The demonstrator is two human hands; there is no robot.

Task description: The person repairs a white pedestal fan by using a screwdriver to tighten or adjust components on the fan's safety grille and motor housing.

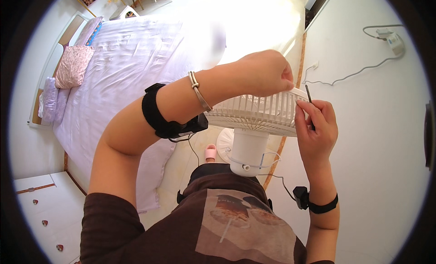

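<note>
1. Location. The white fan guard [254, 110] lies just off the view's centre, toward 1 o'clock, directly before the person. The white housing [249, 148] sits at the guard's 6 o'clock; a round white base [223, 145] shows on the floor at its 8 o'clock.

2. Grip state. The left hand [268, 73] is curled at the guard's 2 o'clock edge; its fingertips are partly hidden, so whether this grip is clenched or grasping the rim cannot be told. The right hand [318, 123] grasps 1 slim dark tool [309, 95], tip toward 12 o'clock, with fingertips at the guard's 3 o'clock edge.

3. Procedure (judgement). Work at the rim appears to be in hand. Steady the rim with the left hand beside the working point. Seat the tool tip fully before applying force; use short, light pressure, directed away from the left fingers. Avoid flexing the thin ribs. Confirm that power is disconnected: whether the wall adapter [396, 44] at the view's 2 o'clock feeds the fan cannot be told.

4. Markings. The housing carries a small blue mark, too small to read. The dark shirt [168, 239] at 6 o'clock bears a picture print with faint lettering.
</note>
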